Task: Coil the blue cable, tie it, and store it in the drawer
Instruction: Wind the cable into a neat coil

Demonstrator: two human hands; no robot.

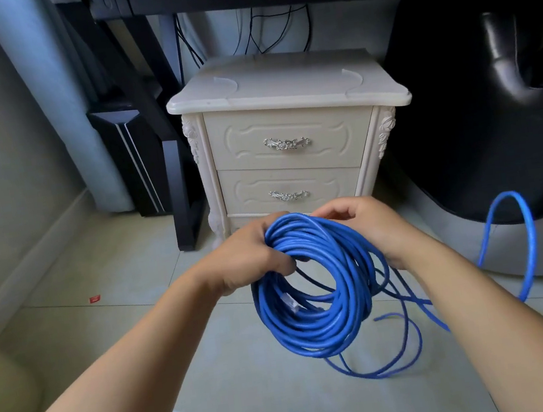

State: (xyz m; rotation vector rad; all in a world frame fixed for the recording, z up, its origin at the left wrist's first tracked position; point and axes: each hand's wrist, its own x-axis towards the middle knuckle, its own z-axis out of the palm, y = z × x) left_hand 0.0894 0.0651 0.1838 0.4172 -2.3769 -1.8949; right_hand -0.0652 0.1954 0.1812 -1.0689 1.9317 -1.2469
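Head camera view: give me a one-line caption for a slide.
Left hand and right hand hold the partly coiled blue cable before a cream nightstand, drawers closed, loose loops on the floor.

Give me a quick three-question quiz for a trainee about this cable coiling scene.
1. True or false: both drawers of the nightstand are closed.
2. The left hand grips: A) the blue cable coil, B) a drawer handle, C) nothing.
3. Fill in: the loose cable trails off to the person's ____ side.
Key: 1 true; 2 A; 3 right.
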